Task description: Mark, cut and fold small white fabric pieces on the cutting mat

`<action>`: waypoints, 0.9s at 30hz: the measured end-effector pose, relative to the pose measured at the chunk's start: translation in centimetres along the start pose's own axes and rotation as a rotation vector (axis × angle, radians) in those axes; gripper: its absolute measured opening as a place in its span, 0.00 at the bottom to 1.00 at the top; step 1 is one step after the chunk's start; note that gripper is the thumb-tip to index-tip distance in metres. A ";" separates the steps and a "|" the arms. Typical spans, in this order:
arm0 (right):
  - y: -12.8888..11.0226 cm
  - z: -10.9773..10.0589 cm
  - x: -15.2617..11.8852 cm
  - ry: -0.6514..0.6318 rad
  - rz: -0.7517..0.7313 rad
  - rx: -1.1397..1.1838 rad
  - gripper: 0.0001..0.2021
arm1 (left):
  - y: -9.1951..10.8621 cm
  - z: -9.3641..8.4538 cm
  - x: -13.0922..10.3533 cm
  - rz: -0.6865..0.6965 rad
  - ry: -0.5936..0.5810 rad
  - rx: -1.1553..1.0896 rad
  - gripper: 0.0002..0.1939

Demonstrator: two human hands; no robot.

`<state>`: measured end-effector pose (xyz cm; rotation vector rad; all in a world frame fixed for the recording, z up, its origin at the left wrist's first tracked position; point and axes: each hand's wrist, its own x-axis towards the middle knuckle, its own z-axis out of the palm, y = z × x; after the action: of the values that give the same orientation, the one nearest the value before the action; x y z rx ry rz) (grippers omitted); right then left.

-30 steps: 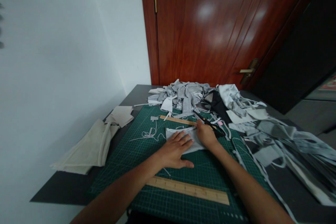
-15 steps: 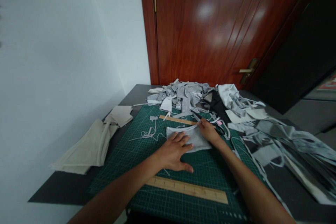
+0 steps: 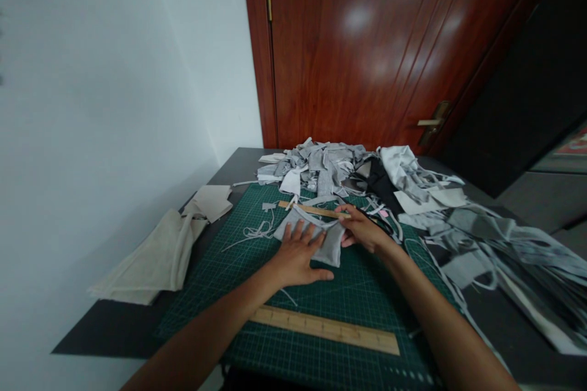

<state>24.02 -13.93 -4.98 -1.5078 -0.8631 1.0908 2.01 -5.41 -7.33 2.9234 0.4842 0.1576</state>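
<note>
A small piece of grey fabric (image 3: 331,250) with a pale upper edge lies on the green cutting mat (image 3: 367,293). My left hand (image 3: 299,258) rests flat on it, fingers spread and thumb stretched out to the right. At the fabric's upper right corner is my right hand (image 3: 364,231), its fingers closed on the edge. Beyond the fabric lies a thin wooden ruler (image 3: 316,210). A thin, tangled pale cord (image 3: 259,232) is left of the fabric.
A broad wooden ruler (image 3: 328,327) lies near the mat's front. Grey and white fabric scraps (image 3: 321,165) are heaped at the back. Folded cream cloth (image 3: 151,256) sits along the left wall. Long fabric strips (image 3: 518,244) spread over the table's right side.
The grey fabric has turned and shifted left, its right edge now slanting and its upper edge sagging. My right hand has moved slightly left and rotated; my left hand has shifted slightly up-left.
</note>
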 end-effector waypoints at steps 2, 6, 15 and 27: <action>-0.2 -0.2 0.0 -0.046 -0.003 0.038 0.07 | -0.4 0.0 0.0 0.049 -0.019 -0.025 0.55; -0.3 -1.0 -0.1 -0.152 0.000 0.095 0.08 | -0.5 -0.1 0.1 0.107 -0.004 -0.048 0.52; -0.3 -1.3 -0.1 -0.307 -0.232 0.039 0.23 | 0.3 0.3 0.7 0.034 0.086 -0.055 0.39; -1.2 -1.6 -0.9 0.050 -0.656 -0.597 0.15 | -0.1 -0.9 0.4 0.361 -0.028 -0.196 0.52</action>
<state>25.26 -15.04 -3.54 -1.5248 -1.5978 0.3153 2.22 -5.05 -6.48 2.7848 -0.0652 0.1978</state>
